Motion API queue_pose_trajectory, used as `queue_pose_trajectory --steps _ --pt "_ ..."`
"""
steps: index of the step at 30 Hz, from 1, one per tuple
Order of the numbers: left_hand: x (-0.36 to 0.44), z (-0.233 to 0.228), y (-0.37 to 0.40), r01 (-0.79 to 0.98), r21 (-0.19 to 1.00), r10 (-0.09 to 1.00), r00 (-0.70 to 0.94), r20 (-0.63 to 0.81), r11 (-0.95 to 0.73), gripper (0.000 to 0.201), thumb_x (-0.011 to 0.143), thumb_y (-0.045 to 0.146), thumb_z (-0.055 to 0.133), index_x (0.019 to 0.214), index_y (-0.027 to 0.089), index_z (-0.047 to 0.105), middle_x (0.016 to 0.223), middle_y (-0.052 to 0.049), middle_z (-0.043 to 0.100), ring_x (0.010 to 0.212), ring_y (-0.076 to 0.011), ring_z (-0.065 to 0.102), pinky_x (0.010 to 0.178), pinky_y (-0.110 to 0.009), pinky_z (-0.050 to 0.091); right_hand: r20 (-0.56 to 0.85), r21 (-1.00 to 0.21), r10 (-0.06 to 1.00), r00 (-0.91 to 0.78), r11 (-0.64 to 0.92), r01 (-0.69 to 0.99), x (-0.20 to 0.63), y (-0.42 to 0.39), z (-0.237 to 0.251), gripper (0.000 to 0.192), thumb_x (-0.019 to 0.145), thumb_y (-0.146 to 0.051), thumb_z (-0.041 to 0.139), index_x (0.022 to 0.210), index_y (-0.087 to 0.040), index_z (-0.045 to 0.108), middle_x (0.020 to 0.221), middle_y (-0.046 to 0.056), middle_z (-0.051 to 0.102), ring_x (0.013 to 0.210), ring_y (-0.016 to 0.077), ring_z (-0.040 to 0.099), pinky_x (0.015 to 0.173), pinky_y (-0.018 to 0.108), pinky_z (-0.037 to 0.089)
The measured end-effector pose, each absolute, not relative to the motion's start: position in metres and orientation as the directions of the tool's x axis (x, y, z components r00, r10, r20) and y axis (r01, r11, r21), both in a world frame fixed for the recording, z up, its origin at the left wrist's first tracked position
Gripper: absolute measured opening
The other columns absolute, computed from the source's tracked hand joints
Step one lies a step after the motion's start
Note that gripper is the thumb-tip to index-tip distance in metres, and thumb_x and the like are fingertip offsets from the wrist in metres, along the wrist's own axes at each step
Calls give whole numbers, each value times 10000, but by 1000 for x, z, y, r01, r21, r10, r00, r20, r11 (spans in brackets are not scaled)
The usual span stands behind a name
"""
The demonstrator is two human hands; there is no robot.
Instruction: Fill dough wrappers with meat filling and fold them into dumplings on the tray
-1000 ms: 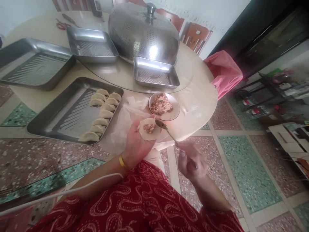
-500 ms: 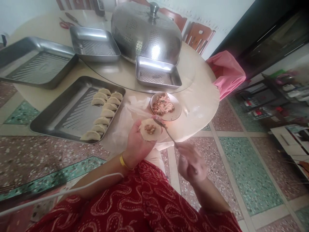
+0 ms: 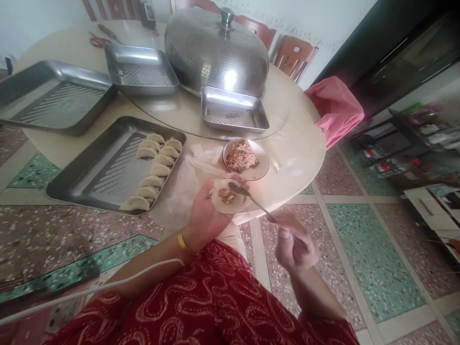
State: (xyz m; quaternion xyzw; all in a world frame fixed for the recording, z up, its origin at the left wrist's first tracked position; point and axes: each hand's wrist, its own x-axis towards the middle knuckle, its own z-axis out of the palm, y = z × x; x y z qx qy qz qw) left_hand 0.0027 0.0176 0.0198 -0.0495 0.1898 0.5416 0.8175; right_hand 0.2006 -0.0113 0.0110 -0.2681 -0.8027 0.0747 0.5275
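Note:
On the palm and fingers of my left hand (image 3: 206,213) lies a round dumpling wrapper (image 3: 232,207) with a small mound of meat filling (image 3: 226,195) in its middle. My right hand (image 3: 296,242) is closed round the handle of a spoon (image 3: 253,197). The spoon's bowl is over the wrapper, at the upper right of the filling; whether it touches is hard to tell. Just beyond my left hand stands a plate (image 3: 263,168) with a heap of meat filling. To the left, a large metal tray (image 3: 104,165) holds several folded dumplings (image 3: 160,170) along its right side.
Crumpled thin plastic (image 3: 179,196) lies between the large tray and the plate. Further back are more metal trays (image 3: 143,72), a big domed lid (image 3: 219,52), red scissors (image 3: 98,42) and a knife (image 3: 107,31). A pink-covered chair (image 3: 338,105) stands at the table's right.
The spoon has moved from the wrapper's far right edge to over the wrapper beside the filling. My right hand has shifted slightly right and nearer. My left hand still holds the wrapper.

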Motion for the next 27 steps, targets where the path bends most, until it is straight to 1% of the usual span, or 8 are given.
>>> queue_pose_trajectory --steps 7,11,15,18,20,23,25,27 --pt "2 16 19 -881 125 846 386 -368 456 470 967 392 366 1238 74 583 1245 -178 647 1217 -283 597 978 -398 516 818 -383 470 -330 875 296 201 -11 16 391 912 -81 503 1283 -185 572 892 72 753 844 216 749 637 378 647" --pt "1 17 18 -876 165 846 365 -389 454 457 963 390 378 1175 63 617 1161 -183 684 1202 -306 604 957 -416 531 817 -345 434 -381 896 281 200 -7 17 389 922 -70 504 1287 -182 574 857 56 746 817 192 746 629 342 651" --pt "0 23 16 -872 169 842 367 -395 459 358 965 321 404 1126 104 640 1112 -97 713 1225 -286 589 979 -369 516 860 -408 475 -188 860 307 208 4 15 330 964 -147 475 1234 -276 614 853 21 736 772 176 744 535 305 628" --pt "0 24 16 -873 171 840 361 -404 457 339 942 306 447 1149 116 638 1128 -99 713 1226 -283 590 1004 -378 511 835 -494 550 -19 764 415 216 19 10 243 962 -195 496 1127 -286 650 833 5 740 683 157 732 522 290 604" --pt "1 23 16 -877 173 836 343 -428 448 360 931 301 452 1187 117 625 1141 -121 709 1205 -296 604 1008 -420 518 746 -628 658 101 644 437 219 33 3 169 947 -215 526 1058 -246 650 809 6 742 656 149 728 572 295 613" --pt "2 23 17 -876 174 829 339 -444 451 382 930 298 458 1253 142 589 1157 -121 700 1199 -299 607 1000 -441 526 487 -854 843 229 404 328 221 57 -10 153 932 -315 557 978 -198 644 738 15 732 648 153 727 632 317 624" --pt "2 24 17 -871 169 823 349 -448 462 397 938 322 455 1282 158 567 1141 -119 701 1188 -294 615 959 -425 550 334 -933 910 244 283 222 221 74 -18 225 909 -390 575 941 -177 640 705 23 726 621 152 713 629 326 623" --pt "2 24 17 -866 165 820 362 -444 472 417 944 337 451 1304 150 546 1130 -127 701 1180 -294 620 919 -405 567 242 -965 940 242 208 157 219 89 -26 289 883 -450 587 922 -167 632 703 31 724 609 147 698 629 330 619"
